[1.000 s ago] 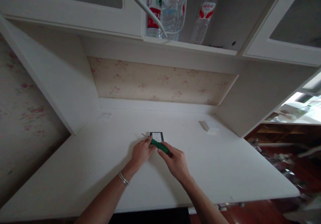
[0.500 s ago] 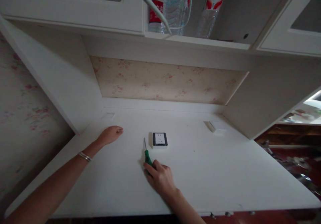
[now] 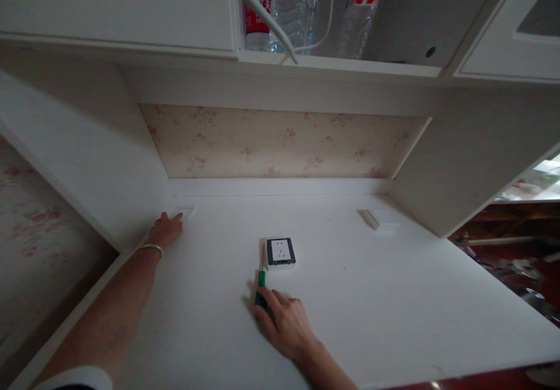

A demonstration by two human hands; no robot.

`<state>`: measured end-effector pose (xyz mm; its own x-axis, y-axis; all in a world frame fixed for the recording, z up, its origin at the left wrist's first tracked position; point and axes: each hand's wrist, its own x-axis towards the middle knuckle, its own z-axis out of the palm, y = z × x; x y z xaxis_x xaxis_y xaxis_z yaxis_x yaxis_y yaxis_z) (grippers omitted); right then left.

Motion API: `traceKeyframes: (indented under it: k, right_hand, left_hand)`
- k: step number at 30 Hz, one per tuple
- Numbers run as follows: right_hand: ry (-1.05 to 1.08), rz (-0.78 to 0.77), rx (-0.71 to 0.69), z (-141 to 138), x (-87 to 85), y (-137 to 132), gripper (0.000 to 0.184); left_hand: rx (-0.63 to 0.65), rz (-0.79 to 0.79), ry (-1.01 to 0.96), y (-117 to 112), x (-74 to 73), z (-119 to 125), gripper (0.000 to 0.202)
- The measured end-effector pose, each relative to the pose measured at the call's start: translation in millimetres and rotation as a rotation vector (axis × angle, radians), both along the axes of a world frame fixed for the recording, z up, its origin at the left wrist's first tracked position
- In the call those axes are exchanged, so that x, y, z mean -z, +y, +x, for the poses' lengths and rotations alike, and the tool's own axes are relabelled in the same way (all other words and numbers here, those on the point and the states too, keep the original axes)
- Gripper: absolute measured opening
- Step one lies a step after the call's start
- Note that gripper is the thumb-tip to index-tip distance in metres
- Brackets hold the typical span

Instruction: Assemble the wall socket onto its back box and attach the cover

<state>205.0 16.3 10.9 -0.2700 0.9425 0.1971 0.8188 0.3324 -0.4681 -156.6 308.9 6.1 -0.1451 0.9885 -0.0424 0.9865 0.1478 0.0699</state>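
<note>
A green-handled screwdriver (image 3: 261,285) lies on the white desk (image 3: 371,308), its shaft pointing away from me. My right hand (image 3: 284,323) rests on the near end of its handle, fingers curled over it. Just beyond the tip sits a wall socket (image 3: 280,251), white-faced with a black frame. My left hand (image 3: 165,229) is stretched out to the desk's far left corner. Its fingers are extended and touch a small white flat piece (image 3: 186,213) beside the side panel. A bracelet is on that wrist.
Another small white block (image 3: 378,220) lies at the far right of the desk. The shelf above holds several water bottles (image 3: 289,11), and a white cable (image 3: 262,11) hangs in front of them. White side panels close in the desk left and right.
My left hand left the screwdriver and socket and swept out to the far left corner. My right hand pulled the screwdriver back toward me, off the socket, and laid it on the desk.
</note>
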Motion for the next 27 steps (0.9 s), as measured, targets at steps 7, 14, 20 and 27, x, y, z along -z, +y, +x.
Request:
traceKeyframes:
  k: [7,14,20,27]
  right_hand:
    - [0.042,-0.005,0.015,-1,1.9,4,0.027]
    - [0.114,0.004,0.068,2,7.1,5,0.029]
    - [0.213,-0.042,0.124,5,6.5,5,0.029]
    - [0.507,0.004,0.239,14,14.5,4,0.029]
  left_hand:
    - [0.045,-0.014,-0.029,9,2.2,-6,0.048]
    - [0.165,0.074,-0.072,-24,2.7,3,0.038]
    - [0.295,0.248,-0.227,-92,8.7,49,0.031]
    - [0.516,0.394,-0.743,-182,6.2,147,0.023]
